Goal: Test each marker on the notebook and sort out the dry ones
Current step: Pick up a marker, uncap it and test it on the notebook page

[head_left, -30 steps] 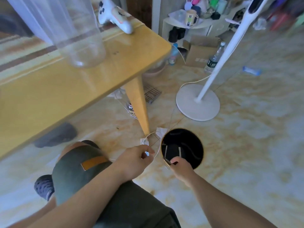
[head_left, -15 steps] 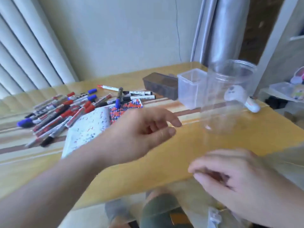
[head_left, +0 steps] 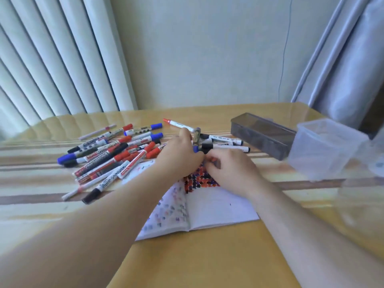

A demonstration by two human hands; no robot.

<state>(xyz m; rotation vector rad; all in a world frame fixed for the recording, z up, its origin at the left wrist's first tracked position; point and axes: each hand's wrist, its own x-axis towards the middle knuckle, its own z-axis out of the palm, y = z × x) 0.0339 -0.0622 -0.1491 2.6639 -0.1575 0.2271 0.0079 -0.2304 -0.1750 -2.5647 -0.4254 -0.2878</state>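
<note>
Soft daylight; glare on table (head_left: 207,262); blurred, warped edges.

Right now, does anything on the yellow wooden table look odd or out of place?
Nothing is spilled or broken. The whiteboard markers lie in a loose, crossed heap left of the open paper notebook, not in rows.

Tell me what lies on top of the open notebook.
Both hands, left hand and right hand, rest over the open white notebook; coloured test marks show. Whatever the fingers hold is hidden.

Dark lidded box (head_left: 262,137) on wooden table (head_left: 207,256), far right part; clear plastic tub (head_left: 324,148) just right of box; curtain (head_left: 342,59) behind box.
</note>
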